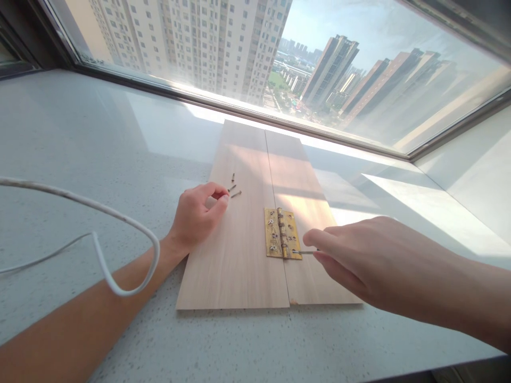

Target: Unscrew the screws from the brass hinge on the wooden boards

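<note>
Two pale wooden boards, a left board [239, 266] and a right board [319, 276], lie side by side. A brass hinge [282, 234] spans their seam, with screws in its left leaf. My right hand [367, 258] is closed around a screwdriver [306, 252]; its handle is hidden in the palm. The metal tip meets the lower right corner of the hinge. On the left board, the thumb and forefinger of my left hand [202, 213] are pinched together beside three loose screws [236, 194]. Whatever may be between those fingertips is too small to make out.
A speckled white sill [131, 340] carries the boards. Above my left forearm loops a white cable [131, 223]. Beyond the boards stands a large window with a dark frame [179, 98], tall buildings outside. Sunlight falls across the boards.
</note>
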Demonstrator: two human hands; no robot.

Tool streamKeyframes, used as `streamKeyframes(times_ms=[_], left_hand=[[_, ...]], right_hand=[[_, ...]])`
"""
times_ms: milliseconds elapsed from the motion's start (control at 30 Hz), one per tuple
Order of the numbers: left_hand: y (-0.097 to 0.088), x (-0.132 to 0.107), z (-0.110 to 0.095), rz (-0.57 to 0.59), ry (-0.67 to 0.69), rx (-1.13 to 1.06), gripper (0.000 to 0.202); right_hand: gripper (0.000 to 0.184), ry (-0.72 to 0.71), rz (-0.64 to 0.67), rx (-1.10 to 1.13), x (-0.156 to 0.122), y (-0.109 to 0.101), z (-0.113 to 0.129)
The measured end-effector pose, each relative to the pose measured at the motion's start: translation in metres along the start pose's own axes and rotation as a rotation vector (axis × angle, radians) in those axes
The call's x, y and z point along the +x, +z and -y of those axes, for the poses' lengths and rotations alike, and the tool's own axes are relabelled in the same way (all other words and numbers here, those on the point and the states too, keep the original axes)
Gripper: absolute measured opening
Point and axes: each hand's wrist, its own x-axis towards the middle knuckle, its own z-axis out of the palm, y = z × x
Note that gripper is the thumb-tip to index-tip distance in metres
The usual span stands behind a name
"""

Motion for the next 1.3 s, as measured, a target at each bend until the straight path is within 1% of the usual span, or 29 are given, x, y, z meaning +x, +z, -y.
streamKeyframes(times_ms=[67,100,233,333,400,433,533,633,733,833,933,1033,1100,1167,1200,1233,1300], left_hand=[[0.0,0.001,0.0,-0.005,0.052,0.027,0.013],[0.0,0.001,0.0,-0.011,0.092,0.047,0.013],[-0.004,-0.001,-0.009,-0.006,0.306,0.136,0.011],[-0.006,-0.006,-0.024,0.075,0.446,0.154,0.011],[-0.004,-0.011,-0.036,0.161,0.498,0.148,0.014],[-0.001,-0.014,-0.043,0.208,0.512,0.142,0.015],[0.012,-0.022,-0.061,0.351,0.526,0.115,0.019],[0.031,-0.028,-0.072,0.466,0.486,0.107,0.023],[0.046,-0.029,-0.078,0.509,0.449,0.094,0.023],[0.055,-0.027,-0.083,0.518,0.432,0.085,0.018],[0.059,-0.023,-0.086,0.514,0.424,0.088,0.006],[0.059,-0.02,-0.088,0.521,0.425,0.09,0.004],[0.058,-0.019,-0.088,0.523,0.418,0.087,0.003],[0.057,-0.019,-0.089,0.533,0.405,0.08,0.003],[0.056,-0.019,-0.089,0.54,0.398,0.076,0.004],[0.055,-0.019,-0.089,0.549,0.391,0.07,0.004],[0.055,-0.02,-0.09,0.565,0.379,0.062,0.005]], right_hand=[[0.007,-0.044,0.054,0.024,-0.002,-0.002,0.003],[0.008,-0.052,0.05,0.042,-0.003,-0.002,0.004],[0.018,-0.055,-0.04,0.097,-0.008,0.004,0.005],[0.014,-0.004,-0.136,0.07,-0.012,0.012,0.005],[0.02,0.041,-0.192,0.023,-0.014,0.018,0.003],[0.019,0.053,-0.202,0.013,-0.015,0.019,0.002],[0.012,0.056,-0.185,0.084,-0.017,0.021,-0.002],[0.012,0.082,-0.183,0.203,-0.018,0.02,-0.007],[0.013,0.101,-0.215,0.291,-0.019,0.021,-0.01],[0.013,0.099,-0.237,0.356,-0.02,0.025,-0.012],[0.011,0.106,-0.229,0.4,-0.021,0.027,-0.014],[0.009,0.102,-0.23,0.451,-0.025,0.026,-0.02],[0.009,0.107,-0.246,0.522,-0.03,0.024,-0.028],[0.008,0.144,-0.298,0.628,-0.037,0.026,-0.039],[0.007,0.188,-0.347,0.681,-0.04,0.028,-0.046],[0.005,0.232,-0.424,0.727,-0.042,0.031,-0.054],[0.01,0.357,-0.538,0.806,-0.044,0.041,-0.067]])
